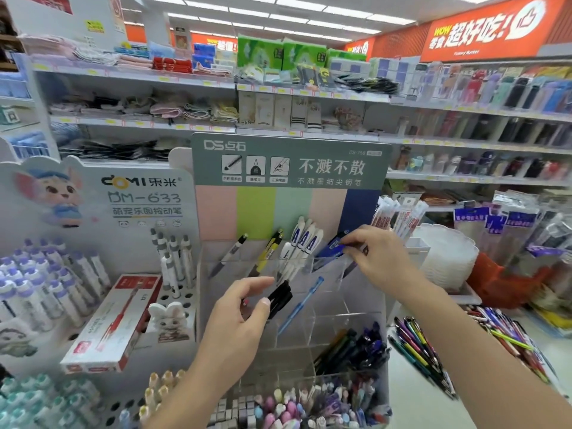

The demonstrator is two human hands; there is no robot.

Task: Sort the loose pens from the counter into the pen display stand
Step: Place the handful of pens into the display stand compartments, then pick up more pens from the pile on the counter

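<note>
A clear acrylic pen display stand (328, 308) with tiered compartments stands in front of me under a grey-green header card. My right hand (376, 258) pinches a dark blue pen (332, 248) over the top-right compartment. My left hand (238, 317) holds black pens (280, 297) at a middle-row compartment. The top row holds a black-and-white pen (230, 253), a yellow pen (269, 252) and several white pens (301, 243). A light blue pen (305, 300) leans in the middle row. Loose pens (418, 345) lie on the counter to the right.
A white pen display (93, 243) with purple-capped pens stands on the left, with a red-and-white pen box (114, 320) leaning on it. Lower stand compartments hold dark pens (356, 348) and pastel erasers (294, 407). Packaged refills (399, 215) and store shelves are behind.
</note>
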